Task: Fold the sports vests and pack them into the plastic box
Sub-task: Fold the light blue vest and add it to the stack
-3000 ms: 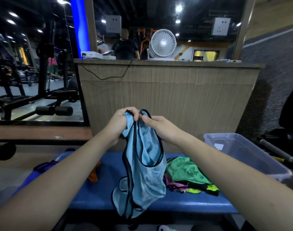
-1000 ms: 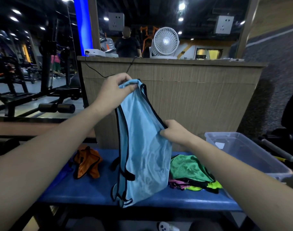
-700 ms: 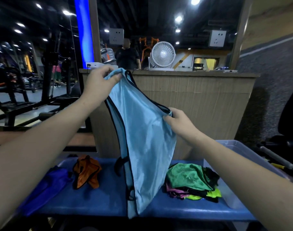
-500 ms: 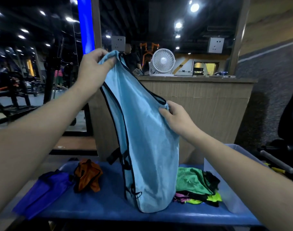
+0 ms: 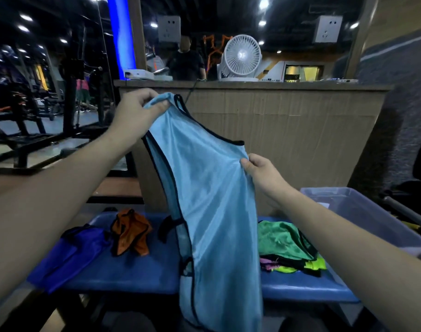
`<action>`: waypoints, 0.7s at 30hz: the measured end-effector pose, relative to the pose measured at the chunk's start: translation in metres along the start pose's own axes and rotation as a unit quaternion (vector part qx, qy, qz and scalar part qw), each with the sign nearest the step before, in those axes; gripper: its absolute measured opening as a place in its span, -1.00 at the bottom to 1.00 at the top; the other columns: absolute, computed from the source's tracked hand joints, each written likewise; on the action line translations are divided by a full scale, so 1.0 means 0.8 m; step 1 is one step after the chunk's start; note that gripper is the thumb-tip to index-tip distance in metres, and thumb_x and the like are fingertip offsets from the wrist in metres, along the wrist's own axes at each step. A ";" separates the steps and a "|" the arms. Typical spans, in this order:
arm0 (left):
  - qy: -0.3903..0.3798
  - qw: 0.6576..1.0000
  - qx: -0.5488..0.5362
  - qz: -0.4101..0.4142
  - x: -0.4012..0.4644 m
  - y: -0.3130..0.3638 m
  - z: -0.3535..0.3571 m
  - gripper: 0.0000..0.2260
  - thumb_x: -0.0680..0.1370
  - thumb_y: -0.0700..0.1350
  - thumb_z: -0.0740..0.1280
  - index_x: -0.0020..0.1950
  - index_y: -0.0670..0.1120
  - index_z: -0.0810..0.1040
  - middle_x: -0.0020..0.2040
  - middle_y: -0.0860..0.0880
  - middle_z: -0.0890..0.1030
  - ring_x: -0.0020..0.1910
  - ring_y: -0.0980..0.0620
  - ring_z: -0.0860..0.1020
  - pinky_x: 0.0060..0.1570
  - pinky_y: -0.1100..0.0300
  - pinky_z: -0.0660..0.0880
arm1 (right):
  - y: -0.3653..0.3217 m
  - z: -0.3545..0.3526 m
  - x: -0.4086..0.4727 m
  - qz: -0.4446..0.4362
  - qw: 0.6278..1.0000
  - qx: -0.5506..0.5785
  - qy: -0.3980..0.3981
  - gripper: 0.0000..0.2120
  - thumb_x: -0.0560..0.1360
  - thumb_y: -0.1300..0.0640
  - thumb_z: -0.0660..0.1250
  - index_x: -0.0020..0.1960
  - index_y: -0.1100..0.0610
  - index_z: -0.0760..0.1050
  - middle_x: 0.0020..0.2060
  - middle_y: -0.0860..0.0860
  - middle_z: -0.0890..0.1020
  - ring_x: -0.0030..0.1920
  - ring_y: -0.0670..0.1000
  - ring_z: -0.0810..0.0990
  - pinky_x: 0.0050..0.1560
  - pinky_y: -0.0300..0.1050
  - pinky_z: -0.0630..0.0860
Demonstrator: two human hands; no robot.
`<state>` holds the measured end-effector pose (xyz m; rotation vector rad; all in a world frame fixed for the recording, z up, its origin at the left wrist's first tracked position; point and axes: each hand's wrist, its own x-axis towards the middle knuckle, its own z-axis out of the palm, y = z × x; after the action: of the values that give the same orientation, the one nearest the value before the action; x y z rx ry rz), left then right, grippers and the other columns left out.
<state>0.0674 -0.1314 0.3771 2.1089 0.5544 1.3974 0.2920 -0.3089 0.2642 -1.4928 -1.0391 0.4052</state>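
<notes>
A light blue sports vest (image 5: 211,207) with black trim hangs in the air over the blue bench (image 5: 137,271). My left hand (image 5: 135,113) pinches its shoulder straps high up. My right hand (image 5: 262,173) grips its right edge lower down. On the bench lie an orange vest (image 5: 130,233), a dark blue vest (image 5: 68,255) at the left, and a stack with a green vest (image 5: 281,238) on top at the right. The clear plastic box (image 5: 362,212) stands at the bench's right end; the frame shows nothing inside it except a small white label.
A wooden counter (image 5: 288,130) rises just behind the bench, with a white fan (image 5: 240,58) and a cable on it. A mirror above reflects a person. Gym machines (image 5: 37,116) stand at the left. A dark chair and metal bars are at the far right.
Both hands have lowered the light blue vest a little, and its hem now hangs below the bench's front edge. Earlier the two hands held it bunched together; they have since spread it apart.
</notes>
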 end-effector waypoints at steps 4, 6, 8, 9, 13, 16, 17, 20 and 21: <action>-0.024 0.999 -0.017 -0.018 -0.017 -0.011 0.021 -0.85 0.57 -0.04 0.41 -0.08 -0.12 0.61 -0.25 0.02 0.50 -0.26 0.11 0.42 -0.26 0.19 0.30 | 0.025 -0.012 0.021 0.012 1.000 0.006 0.016 -0.57 0.43 -0.16 0.30 -0.16 0.25 0.42 -0.20 0.10 0.54 -0.15 0.05 0.52 -0.05 0.02 0.44; -0.032 0.999 -0.024 -0.031 -0.023 -0.012 0.030 -0.87 0.58 -0.02 0.41 -0.10 -0.06 0.61 -0.26 0.07 0.51 -0.26 0.12 0.43 -0.25 0.19 0.32 | 0.028 -0.019 0.024 0.012 0.999 -0.006 0.029 -0.52 0.46 -0.12 0.28 -0.08 0.35 0.41 -0.19 0.12 0.56 -0.15 0.06 0.54 -0.05 0.03 0.46; -0.042 0.998 -0.027 -0.040 -0.028 -0.008 0.037 -0.87 0.58 0.00 0.40 -0.12 -0.02 0.61 -0.26 0.09 0.52 -0.25 0.13 0.45 -0.24 0.21 0.34 | 0.026 -0.025 0.022 0.015 0.999 -0.009 0.047 -0.63 0.56 0.01 0.26 -0.02 0.38 0.43 -0.17 0.13 0.58 -0.14 0.06 0.55 -0.04 0.03 0.49; -0.046 0.998 -0.033 -0.040 -0.030 -0.004 0.041 -0.87 0.58 0.00 0.40 -0.11 -0.03 0.61 -0.25 0.07 0.52 -0.25 0.13 0.45 -0.23 0.20 0.34 | 0.025 -0.031 0.023 0.022 0.998 -0.002 0.058 -0.65 0.56 0.04 0.26 -0.01 0.37 0.44 -0.16 0.14 0.59 -0.14 0.07 0.56 -0.02 0.06 0.51; -0.055 0.996 -0.072 -0.024 -0.033 0.033 0.058 -0.89 0.57 -0.02 0.40 -0.07 -0.05 0.62 -0.20 -0.02 0.51 -0.25 0.10 0.42 -0.28 0.27 0.32 | 0.015 -0.058 0.020 0.041 0.995 0.012 0.088 -0.65 0.54 0.02 0.27 0.00 0.36 0.43 -0.17 0.14 0.59 -0.15 0.09 0.57 -0.02 0.11 0.53; -0.063 0.992 -0.109 -0.010 -0.034 0.071 0.079 -0.91 0.57 -0.07 0.40 -0.06 -0.08 0.62 -0.22 -0.04 0.51 -0.25 0.09 0.42 -0.27 0.24 0.31 | 0.000 -0.084 0.007 0.036 0.993 0.013 0.110 -0.75 0.60 0.08 0.25 -0.03 0.28 0.51 -0.17 0.09 0.65 -0.17 0.06 0.63 -0.06 0.01 0.57; -0.068 0.990 -0.124 -0.005 -0.034 0.083 0.087 -0.92 0.56 -0.09 0.39 -0.06 -0.09 0.62 -0.22 -0.04 0.50 -0.24 0.08 0.41 -0.24 0.21 0.30 | -0.004 -0.095 0.002 0.033 0.992 0.012 0.118 -0.77 0.61 0.10 0.23 -0.03 0.27 0.53 -0.16 0.08 0.66 -0.16 0.05 0.64 -0.05 0.01 0.59; -0.082 0.985 -0.149 0.010 -0.038 0.116 0.109 -0.94 0.56 -0.10 0.38 -0.09 -0.05 0.60 -0.20 -0.04 0.51 -0.21 0.05 0.41 -0.16 0.15 0.31 | -0.017 -0.129 -0.010 0.022 0.989 0.008 0.146 -0.77 0.61 0.12 0.22 -0.03 0.30 0.50 -0.19 0.10 0.64 -0.19 0.05 0.61 -0.09 -0.01 0.54; -0.085 0.984 -0.155 0.013 -0.039 0.125 0.115 -0.95 0.57 -0.10 0.38 -0.09 -0.04 0.60 -0.20 -0.03 0.53 -0.20 0.05 0.43 -0.15 0.14 0.33 | -0.023 -0.141 -0.013 0.016 0.988 0.005 0.153 -0.77 0.59 0.11 0.23 -0.04 0.30 0.50 -0.20 0.12 0.63 -0.20 0.06 0.60 -0.10 -0.01 0.52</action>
<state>0.1448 -0.2464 0.3905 1.9624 0.2255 1.2132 0.3651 -0.3879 0.3039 -1.5092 -0.7703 0.1946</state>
